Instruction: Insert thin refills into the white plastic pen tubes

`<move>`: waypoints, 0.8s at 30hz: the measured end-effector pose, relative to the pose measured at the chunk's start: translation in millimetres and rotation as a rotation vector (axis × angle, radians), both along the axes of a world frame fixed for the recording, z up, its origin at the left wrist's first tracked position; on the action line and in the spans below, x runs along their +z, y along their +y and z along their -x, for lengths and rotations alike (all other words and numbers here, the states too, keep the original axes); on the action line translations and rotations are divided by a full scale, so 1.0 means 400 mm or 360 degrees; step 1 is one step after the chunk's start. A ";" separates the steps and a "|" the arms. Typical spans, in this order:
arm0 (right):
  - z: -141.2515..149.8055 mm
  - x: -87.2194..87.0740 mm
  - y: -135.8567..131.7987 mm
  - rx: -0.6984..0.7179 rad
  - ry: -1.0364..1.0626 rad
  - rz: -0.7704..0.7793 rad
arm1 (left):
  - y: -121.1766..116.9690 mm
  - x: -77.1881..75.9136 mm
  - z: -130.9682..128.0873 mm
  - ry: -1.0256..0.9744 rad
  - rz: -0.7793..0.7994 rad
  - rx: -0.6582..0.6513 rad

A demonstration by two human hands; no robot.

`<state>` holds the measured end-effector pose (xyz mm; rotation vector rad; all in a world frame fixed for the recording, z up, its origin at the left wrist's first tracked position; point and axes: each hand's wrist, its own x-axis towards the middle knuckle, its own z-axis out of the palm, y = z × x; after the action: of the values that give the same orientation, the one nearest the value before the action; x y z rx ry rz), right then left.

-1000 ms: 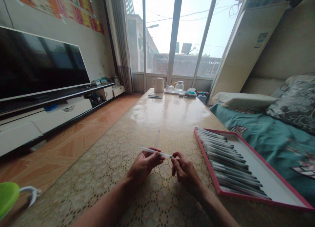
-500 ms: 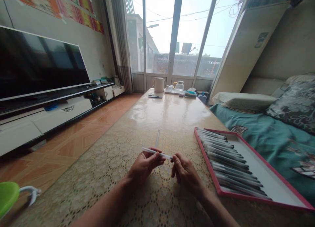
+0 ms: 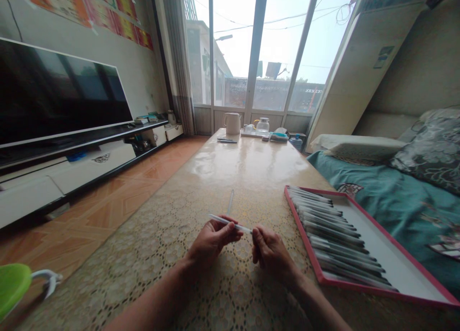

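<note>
Between thumb and fingers, my left hand [image 3: 214,237] grips a whitish pen [image 3: 243,228] that lies slantwise across the view. My right hand [image 3: 270,247] is pinched on the pen's right end, and its fingertips hide that end. Just beyond my left hand, a thin clear tube-like stick [image 3: 231,200] lies on the patterned tablecloth [image 3: 172,216]. To the right of my right hand is a pink-rimmed tray [image 3: 406,245], in which several clear pens with dark ends [image 3: 334,228] lie in a row.
At the table's far end stand a light jug [image 3: 232,124], a glass pot [image 3: 263,125] and a blue-and-white packet [image 3: 279,136]. A few pens [image 3: 227,140] lie near the jug. A green stool [image 3: 14,288] is at lower left, a teal-covered sofa [image 3: 381,211] on the right.
My right fingers have closed slightly further over the pen's right end, covering the dark bit that showed there. Otherwise both hands and the pen stay almost in place.
</note>
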<state>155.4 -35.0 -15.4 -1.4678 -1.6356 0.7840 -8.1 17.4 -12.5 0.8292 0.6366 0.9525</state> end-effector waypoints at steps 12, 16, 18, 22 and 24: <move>-0.015 0.020 -0.002 -0.0233 -0.0210 -0.0402 | 0.004 -0.014 -0.022 0.0392 -0.0553 -0.0058; -0.045 0.004 0.013 -0.0561 -0.0085 -0.0385 | -0.010 -0.027 -0.035 0.0994 -0.1282 -0.0014; -0.059 -0.003 0.019 -0.0639 -0.0026 -0.0378 | -0.019 -0.035 -0.044 0.1273 -0.1650 -0.0136; -0.071 -0.007 0.023 -0.0632 0.0009 -0.0389 | -0.025 -0.048 -0.056 0.1574 -0.1897 -0.0354; -0.070 -0.005 0.022 -0.0623 -0.0008 -0.0387 | -0.026 -0.047 -0.059 0.1582 -0.1935 -0.0289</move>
<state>183.3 -26.4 -17.4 -1.5439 -1.3320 0.3500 15.4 7.0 -31.3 2.4813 0.7563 0.6470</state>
